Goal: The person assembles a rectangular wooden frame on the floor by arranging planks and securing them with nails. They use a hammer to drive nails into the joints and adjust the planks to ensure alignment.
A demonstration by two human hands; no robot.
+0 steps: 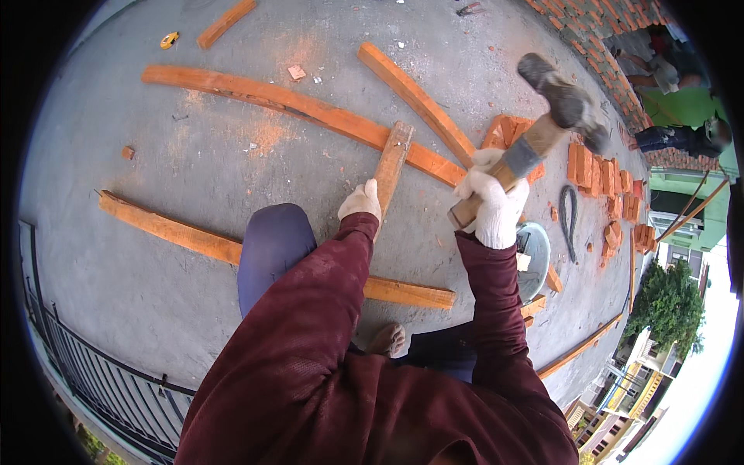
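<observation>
A hammer (535, 147) with a thick wooden handle and a dark metal head is raised at the right, tape wrapped round the handle below the head. My right hand (494, 200), in a white glove, is wrapped round that handle. My left hand (361, 201), also gloved in white, grips a short wooden plank (395, 159). The plank's far end lies across a long wooden beam (310, 110) on the concrete. Nearer my legs, another wooden beam (170, 226) runs left to right, partly hidden by my knee and sleeve.
A bucket (536, 260) stands beside my right forearm. Stacked bricks (593, 170), a black looped cable (569, 223) and a loose beam (418, 101) lie to the right and ahead. A yellow tape measure (169, 39) rests far left. A black railing (108, 372) edges the near left. Other people work far right.
</observation>
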